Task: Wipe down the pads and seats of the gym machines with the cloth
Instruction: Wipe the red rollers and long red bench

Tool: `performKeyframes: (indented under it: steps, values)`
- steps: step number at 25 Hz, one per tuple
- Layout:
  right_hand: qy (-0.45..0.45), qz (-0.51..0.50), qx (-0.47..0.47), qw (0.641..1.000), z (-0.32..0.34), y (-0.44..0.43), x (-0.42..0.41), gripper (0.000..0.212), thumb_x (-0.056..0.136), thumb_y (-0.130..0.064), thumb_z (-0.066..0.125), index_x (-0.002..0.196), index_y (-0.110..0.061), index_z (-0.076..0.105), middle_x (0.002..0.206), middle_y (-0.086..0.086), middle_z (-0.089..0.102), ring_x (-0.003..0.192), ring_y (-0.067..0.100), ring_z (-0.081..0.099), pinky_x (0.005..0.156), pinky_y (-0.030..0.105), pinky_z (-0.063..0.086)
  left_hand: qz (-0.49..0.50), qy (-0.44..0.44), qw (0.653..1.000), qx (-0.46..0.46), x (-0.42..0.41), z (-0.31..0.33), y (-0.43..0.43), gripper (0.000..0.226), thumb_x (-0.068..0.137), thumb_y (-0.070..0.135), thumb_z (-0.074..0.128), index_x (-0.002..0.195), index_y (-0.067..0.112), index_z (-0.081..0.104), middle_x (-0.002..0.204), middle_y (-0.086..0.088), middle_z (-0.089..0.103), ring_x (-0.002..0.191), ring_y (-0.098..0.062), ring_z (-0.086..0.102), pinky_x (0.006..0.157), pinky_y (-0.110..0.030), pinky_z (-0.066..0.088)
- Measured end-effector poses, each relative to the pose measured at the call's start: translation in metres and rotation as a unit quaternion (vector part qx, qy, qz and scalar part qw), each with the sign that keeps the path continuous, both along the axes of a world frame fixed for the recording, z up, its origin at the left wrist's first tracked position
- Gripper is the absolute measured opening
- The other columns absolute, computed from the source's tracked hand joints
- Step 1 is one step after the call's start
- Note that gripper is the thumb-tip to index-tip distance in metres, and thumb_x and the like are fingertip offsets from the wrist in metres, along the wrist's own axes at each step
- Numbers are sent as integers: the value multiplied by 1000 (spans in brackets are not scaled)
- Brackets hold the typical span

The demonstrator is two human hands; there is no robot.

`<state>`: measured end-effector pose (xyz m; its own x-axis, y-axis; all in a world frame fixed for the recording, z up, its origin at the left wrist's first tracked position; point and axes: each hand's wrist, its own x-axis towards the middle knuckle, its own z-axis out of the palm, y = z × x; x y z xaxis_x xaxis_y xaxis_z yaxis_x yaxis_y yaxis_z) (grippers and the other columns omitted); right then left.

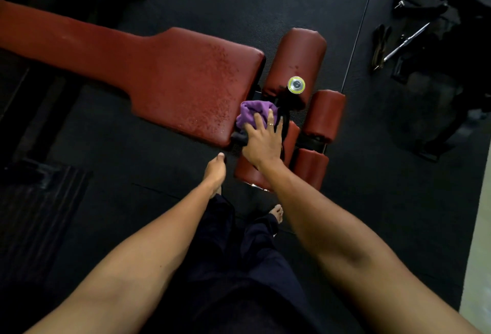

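While the right hand (261,139) presses the purple cloth (252,112) on the near end of the red seat pad (186,81), the wiping of this bench looks only begun.

The hand lies with fingers spread flat over the cloth, at the centre of the frame. The left hand (216,169) hangs idle below it, loosely curled, with nothing in it that I can see. I judge the next move needs long strokes toward the upper left, over worn, speckled vinyl, then the roller pads (325,116) on the right. A bottle (296,85) stands there. The floor (292,1) is black rubber, with cable handles (409,39) at upper right.
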<state>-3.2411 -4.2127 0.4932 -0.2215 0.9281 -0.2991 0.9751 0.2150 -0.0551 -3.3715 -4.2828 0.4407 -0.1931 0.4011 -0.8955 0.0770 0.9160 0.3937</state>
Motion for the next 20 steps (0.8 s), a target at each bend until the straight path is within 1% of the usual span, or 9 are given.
performKeyframes:
  steps: [3,5,7,9,11,12,15,18,20]
  values:
    - [14,4,-7,1000,2,-45,2,63,58,-38,84,119,-26,70,143,9,55,145,47,32,118,68,17,-17,15,999,31,-5,7,10,51,105,39,33,134,7,60,137,-17,59,125,-33,55,107,-42,41]
    - [38,-11,-29,999,6,-68,7,64,61,-41,86,121,-28,68,146,8,51,144,45,32,118,66,21,-36,21,998,43,-7,18,17,49,105,36,34,135,6,59,139,-19,57,127,-34,53,107,-40,41]
    - [72,-49,-24,996,17,-75,11,60,64,-35,86,121,-27,66,144,7,49,141,43,33,116,61,30,-58,18,996,60,-8,31,25,48,105,34,34,137,7,58,140,-19,56,128,-35,52,107,-38,40]
    - [110,-105,-30,988,32,-74,15,54,69,-20,80,121,-27,64,142,5,46,136,40,37,104,52,47,-75,20,994,79,-7,46,35,48,105,34,34,136,7,59,139,-19,57,126,-35,52,105,-38,40]
    - [149,-181,-41,971,45,-73,21,54,74,-9,69,124,-29,61,146,2,39,133,39,37,88,47,55,-91,14,990,102,-3,56,47,48,105,34,34,135,6,59,139,-18,57,126,-34,52,107,-37,39]
    - [166,-223,-37,960,52,-72,24,54,77,-7,65,125,-30,60,148,1,36,133,40,37,85,48,55,-97,8,988,116,0,64,53,48,105,35,35,135,6,59,139,-17,58,127,-33,52,108,-37,39]
    - [216,-325,-14,921,70,-63,37,55,79,-6,61,127,-33,56,149,2,34,126,41,44,90,49,53,-105,-4,982,154,9,81,75,47,106,35,36,135,5,58,137,-12,58,126,-30,53,108,-37,39]
    - [242,-365,8,899,81,-54,54,58,78,-4,60,126,-35,51,142,6,36,120,39,48,91,51,53,-122,-5,978,171,20,89,98,47,105,36,37,130,5,62,134,-15,61,124,-32,55,109,-41,41]
    - [263,-385,24,884,84,-45,65,68,76,-2,58,133,-37,46,142,6,36,119,40,49,92,52,52,-133,1,976,173,29,92,114,48,104,39,37,127,6,63,132,-17,62,122,-33,56,108,-44,42]
